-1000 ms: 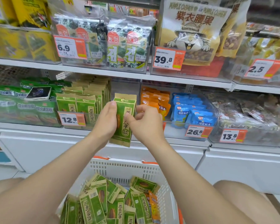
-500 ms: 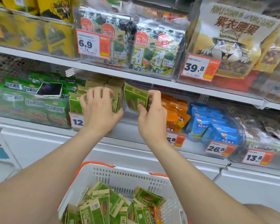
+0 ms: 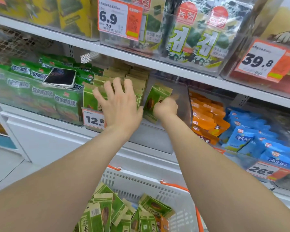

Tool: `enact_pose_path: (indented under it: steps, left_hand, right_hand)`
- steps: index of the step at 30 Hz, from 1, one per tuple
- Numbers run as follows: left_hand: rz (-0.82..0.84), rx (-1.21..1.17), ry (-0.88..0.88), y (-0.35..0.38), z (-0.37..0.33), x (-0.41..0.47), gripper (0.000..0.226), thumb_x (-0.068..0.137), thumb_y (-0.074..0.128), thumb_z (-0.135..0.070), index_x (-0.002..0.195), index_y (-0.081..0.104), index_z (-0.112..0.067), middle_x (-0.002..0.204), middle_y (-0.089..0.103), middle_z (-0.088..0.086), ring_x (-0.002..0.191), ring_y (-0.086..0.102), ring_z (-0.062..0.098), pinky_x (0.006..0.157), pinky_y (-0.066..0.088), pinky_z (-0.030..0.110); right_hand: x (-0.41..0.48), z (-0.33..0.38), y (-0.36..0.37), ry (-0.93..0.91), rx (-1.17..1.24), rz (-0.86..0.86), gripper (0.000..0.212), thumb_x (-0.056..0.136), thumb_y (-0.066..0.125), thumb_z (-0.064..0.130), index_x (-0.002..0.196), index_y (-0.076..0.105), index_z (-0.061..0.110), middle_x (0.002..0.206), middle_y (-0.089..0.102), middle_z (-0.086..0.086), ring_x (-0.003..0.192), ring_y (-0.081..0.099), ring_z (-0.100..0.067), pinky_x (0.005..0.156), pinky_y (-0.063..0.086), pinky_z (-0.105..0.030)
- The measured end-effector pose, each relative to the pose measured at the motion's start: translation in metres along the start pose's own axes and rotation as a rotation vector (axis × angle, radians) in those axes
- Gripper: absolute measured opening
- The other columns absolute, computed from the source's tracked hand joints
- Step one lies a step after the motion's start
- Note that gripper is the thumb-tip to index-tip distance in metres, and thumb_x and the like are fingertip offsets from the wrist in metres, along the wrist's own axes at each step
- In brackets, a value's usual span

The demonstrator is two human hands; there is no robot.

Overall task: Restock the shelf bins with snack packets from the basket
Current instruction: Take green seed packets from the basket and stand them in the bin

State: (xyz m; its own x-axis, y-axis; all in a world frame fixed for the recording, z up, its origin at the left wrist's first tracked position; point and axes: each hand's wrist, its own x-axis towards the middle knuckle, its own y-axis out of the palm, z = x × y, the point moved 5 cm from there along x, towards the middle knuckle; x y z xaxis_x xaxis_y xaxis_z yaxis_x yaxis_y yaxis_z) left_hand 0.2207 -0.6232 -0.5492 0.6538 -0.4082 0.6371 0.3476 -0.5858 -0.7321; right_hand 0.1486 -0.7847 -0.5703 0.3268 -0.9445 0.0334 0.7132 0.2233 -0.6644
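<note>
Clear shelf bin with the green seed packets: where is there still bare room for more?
Free: the right part of the clear plastic bin, between the green packet gripped by the right hand and the orange pouches. Crowded: the packet rows under the left hand.

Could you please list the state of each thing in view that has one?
Left hand: open, fingers spread against the stocked packets.
Right hand: grips a green packet, tilted in the clear bin.
Basket: partly filled.
Phone: screen dark, lying on green bags.
</note>
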Motion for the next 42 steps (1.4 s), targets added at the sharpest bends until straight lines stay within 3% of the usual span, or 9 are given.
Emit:
enact_pose_path:
  steps: [4, 8, 12, 15, 19, 25, 32, 36, 42]
  left_hand:
    - [-0.016, -0.004, 0.047, 0.008, 0.002, 0.004, 0.069, 0.072, 0.082, -0.045, 0.128, 0.049, -0.022, 0.132, 0.053, 0.003, 0.134, 0.042, 0.035, 0.113, 0.026, 0.069]
    - [-0.029, -0.021, 0.067, 0.012, 0.003, 0.001, 0.066, 0.072, 0.078, -0.041, 0.131, 0.051, -0.026, 0.129, 0.054, 0.002, 0.131, 0.043, 0.033, 0.114, 0.024, 0.07]
    - [-0.049, -0.031, 0.068, 0.013, 0.004, 0.001, 0.063, 0.071, 0.076, -0.04, 0.129, 0.052, -0.028, 0.128, 0.053, 0.001, 0.129, 0.042, 0.031, 0.114, 0.023, 0.069]
    - [-0.055, -0.036, 0.066, 0.014, 0.004, -0.001, 0.06, 0.073, 0.076, -0.04, 0.127, 0.053, -0.029, 0.128, 0.052, 0.001, 0.129, 0.042, 0.03, 0.115, 0.023, 0.069]
    - [-0.046, -0.059, 0.061, 0.015, 0.005, -0.001, 0.061, 0.073, 0.076, -0.042, 0.128, 0.053, -0.029, 0.134, 0.049, 0.002, 0.132, 0.04, 0.029, 0.117, 0.019, 0.068]
    - [-0.033, -0.085, 0.073, 0.013, 0.007, -0.002, 0.065, 0.071, 0.079, -0.044, 0.127, 0.053, -0.025, 0.138, 0.047, 0.005, 0.135, 0.04, 0.03, 0.118, 0.018, 0.068]
    - [-0.026, -0.137, 0.129, -0.004, 0.013, -0.006, 0.07, 0.07, 0.075, -0.055, 0.128, 0.053, -0.023, 0.14, 0.046, 0.006, 0.136, 0.039, 0.031, 0.114, 0.025, 0.064]
    - [-0.114, -0.165, 0.309, -0.029, 0.015, -0.008, 0.046, 0.078, 0.064, -0.045, 0.114, 0.056, -0.017, 0.122, 0.05, 0.01, 0.119, 0.046, 0.036, 0.1, 0.035, 0.053]
    - [0.22, -0.29, 0.441, -0.035, 0.035, -0.023, 0.024, 0.087, 0.05, -0.043, 0.072, 0.054, -0.025, 0.061, 0.054, -0.009, 0.062, 0.054, 0.023, 0.058, 0.052, 0.039]
  right_hand:
    - [0.03, 0.008, 0.013, 0.002, -0.089, 0.042, 0.082, 0.102, 0.057, 0.013, 0.162, 0.002, 0.001, 0.162, 0.034, -0.016, 0.147, 0.039, -0.031, 0.115, 0.035, -0.034]
    - [0.056, 0.026, 0.014, -0.04, -0.164, 0.004, 0.042, 0.104, 0.056, 0.014, 0.143, 0.049, -0.001, 0.144, 0.057, -0.014, 0.133, 0.056, -0.028, 0.1, 0.046, -0.028]
    - [0.073, 0.024, 0.025, -0.061, -0.109, -0.03, 0.057, 0.105, 0.054, 0.019, 0.154, 0.032, 0.001, 0.148, 0.053, -0.013, 0.135, 0.054, -0.028, 0.097, 0.042, -0.026]
    - [0.079, 0.016, 0.028, -0.065, -0.075, -0.08, 0.047, 0.101, 0.059, 0.014, 0.145, 0.043, 0.006, 0.141, 0.058, -0.013, 0.13, 0.057, -0.029, 0.083, 0.038, -0.023]
    - [0.078, 0.012, 0.027, -0.041, -0.052, -0.101, 0.077, 0.104, 0.057, 0.014, 0.159, 0.008, -0.006, 0.153, 0.047, -0.02, 0.14, 0.048, -0.032, 0.105, 0.042, -0.031]
    - [0.077, 0.007, 0.034, -0.042, 0.069, 0.009, 0.051, 0.098, 0.06, 0.011, 0.143, 0.035, 0.007, 0.139, 0.055, -0.018, 0.123, 0.059, -0.035, 0.088, 0.048, -0.033]
    - [0.046, 0.013, 0.025, 0.016, -0.007, 0.211, 0.071, 0.1, 0.059, 0.015, 0.156, 0.019, -0.005, 0.151, 0.047, -0.018, 0.134, 0.053, -0.033, 0.097, 0.049, -0.034]
    - [0.009, 0.027, -0.001, -0.233, -0.234, 0.15, 0.02, 0.096, 0.053, 0.012, 0.114, 0.057, 0.003, 0.114, 0.061, -0.014, 0.101, 0.06, -0.032, 0.078, 0.046, -0.032]
    - [-0.068, 0.043, -0.031, -0.72, -0.331, -0.284, 0.022, 0.093, 0.05, 0.019, 0.103, 0.069, 0.013, 0.095, 0.07, -0.009, 0.087, 0.066, -0.034, 0.063, 0.045, -0.035]
